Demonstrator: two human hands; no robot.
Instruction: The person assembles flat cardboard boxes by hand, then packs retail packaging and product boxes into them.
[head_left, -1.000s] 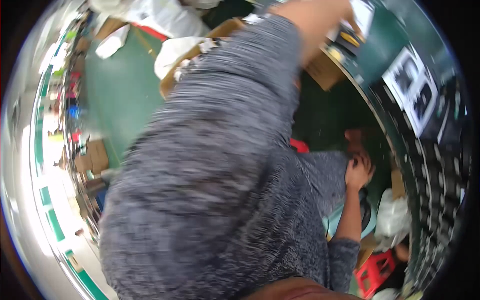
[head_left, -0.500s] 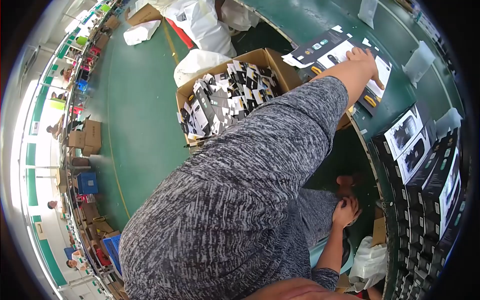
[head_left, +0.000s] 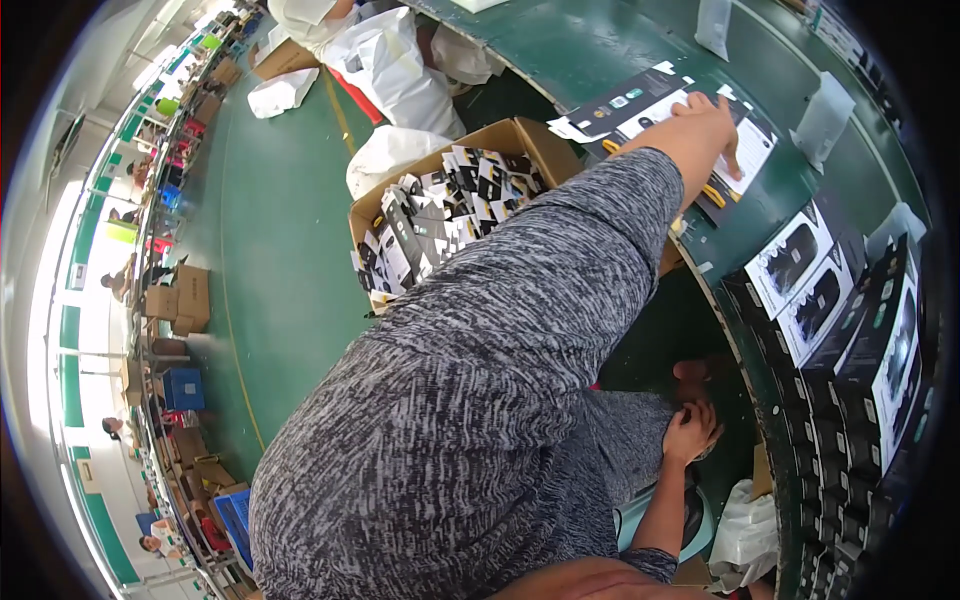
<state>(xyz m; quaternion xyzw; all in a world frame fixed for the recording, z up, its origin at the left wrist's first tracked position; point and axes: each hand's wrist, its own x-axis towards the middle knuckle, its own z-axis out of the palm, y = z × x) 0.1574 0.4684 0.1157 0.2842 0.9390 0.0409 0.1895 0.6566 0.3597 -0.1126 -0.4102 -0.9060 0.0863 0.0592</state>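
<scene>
My left hand (head_left: 703,130) reaches across to the green worktable with its fingers spread, lying on flat printed carton sheets (head_left: 640,97). These sheets are black and white with yellow strips, and my hand and forearm cover part of them. My right hand (head_left: 692,432) rests on my knee in grey cloth, fingers loosely bent and apart, with nothing seen in it. Below and left of the sheets, under my outstretched sleeve, an open cardboard box (head_left: 545,150) holds a heap of black and white printed card pieces (head_left: 440,215).
Black printed boxes (head_left: 815,275) stand stacked along the table at right. Clear plastic bags (head_left: 825,120) hang beyond the sheets. White sacks (head_left: 390,70) stand behind the cardboard box. Another white bag (head_left: 745,530) lies under the table. At far left, people sit along a workbench.
The view has shifted slightly, so the table and sheets appear a little further left. My left hand stays on the sheets, and my right hand stays on my knee.
</scene>
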